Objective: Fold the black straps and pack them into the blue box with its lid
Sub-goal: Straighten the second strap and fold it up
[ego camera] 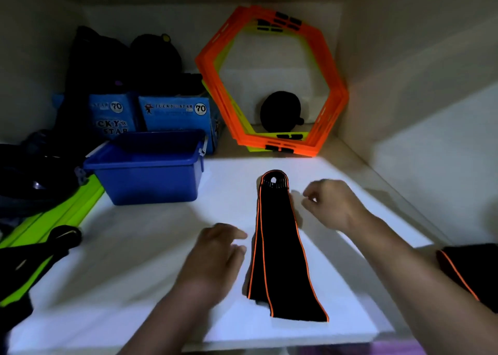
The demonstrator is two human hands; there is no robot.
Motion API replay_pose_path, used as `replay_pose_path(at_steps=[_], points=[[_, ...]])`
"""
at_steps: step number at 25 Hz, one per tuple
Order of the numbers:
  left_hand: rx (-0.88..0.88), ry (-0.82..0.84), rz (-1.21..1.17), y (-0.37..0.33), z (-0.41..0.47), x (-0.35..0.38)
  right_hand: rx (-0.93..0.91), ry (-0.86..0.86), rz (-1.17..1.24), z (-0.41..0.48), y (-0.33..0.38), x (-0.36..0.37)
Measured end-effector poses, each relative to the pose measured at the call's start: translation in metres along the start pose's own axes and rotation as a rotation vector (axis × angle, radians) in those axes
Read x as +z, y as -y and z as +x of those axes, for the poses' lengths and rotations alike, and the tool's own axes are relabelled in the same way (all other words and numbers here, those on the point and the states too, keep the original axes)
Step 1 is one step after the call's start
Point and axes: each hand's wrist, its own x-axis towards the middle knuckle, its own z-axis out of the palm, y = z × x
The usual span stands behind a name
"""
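A black strap (277,249) with orange edging lies doubled lengthwise on the white shelf (151,249), its looped end pointing away from me. My left hand (215,255) hovers just left of it, fingers loosely apart, holding nothing. My right hand (331,204) sits to the right of the strap's far end, fingers curled, apart from the strap. The blue box (145,171) stands uncovered at the left; nothing shows inside it. Its lid is not in sight. Another black strap (471,271) with orange edging lies at the right edge.
Stacked orange hexagon frames (272,82) lean on the back wall, a black round pouch (280,111) behind them. Blue Lucky Star cartons (175,112) stand behind the box. Black bags (113,61), green bars (54,220) and dark gear crowd the left side.
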Motion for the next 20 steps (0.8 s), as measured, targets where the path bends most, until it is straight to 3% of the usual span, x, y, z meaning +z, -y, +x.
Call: replay_pose_path(at_steps=[6,17,20], points=[[0.125,-0.023,0.085,0.01,-0.049,-0.006,-0.07,0.045,0.04,-0.16,0.002,0.016],[0.141,-0.047,0.076,-0.014,-0.057,0.001,-0.08,-0.015,0.138,-0.17,0.019,0.029],[0.244,0.098,0.102,-0.007,-0.049,-0.009,-0.235,0.054,0.108,-0.164,0.013,0.015]])
